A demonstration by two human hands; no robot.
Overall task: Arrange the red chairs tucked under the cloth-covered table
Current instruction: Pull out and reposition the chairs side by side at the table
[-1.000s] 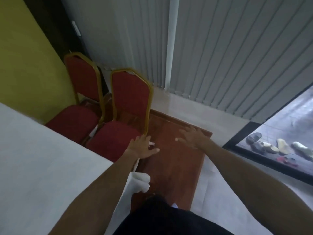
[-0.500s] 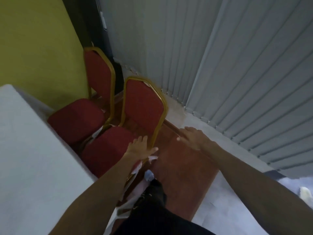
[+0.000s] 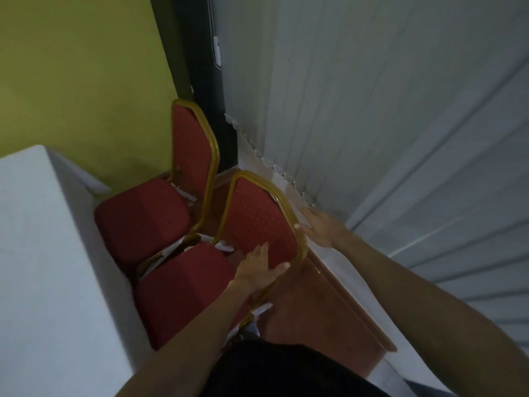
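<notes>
Two red chairs with gold frames stand side by side, seats toward the white cloth-covered table [image 3: 43, 253] on the left. The far chair [image 3: 143, 216] sits by the yellow-green wall, its seat partly under the cloth edge. The near chair [image 3: 257, 216] is close in front of me. My left hand [image 3: 257, 270] lies with straight fingers on the front of its backrest, thumb at the lower gold edge. My right hand [image 3: 323, 227] touches the backrest's outer right frame from behind, fingers straight, thumb tip on the gold tube.
Grey vertical blinds [image 3: 372, 110] hang close behind the chairs on the right. A reddish-brown wooden board [image 3: 315, 310] lies on the floor under the near chair. A dark door frame [image 3: 206, 81] stands in the corner beside the yellow-green wall [image 3: 71, 67].
I have stepped closer and the view has turned left. Both hands went from hovering over the floor board to touching the near chair's backrest, left on its front, right at its outer frame.
</notes>
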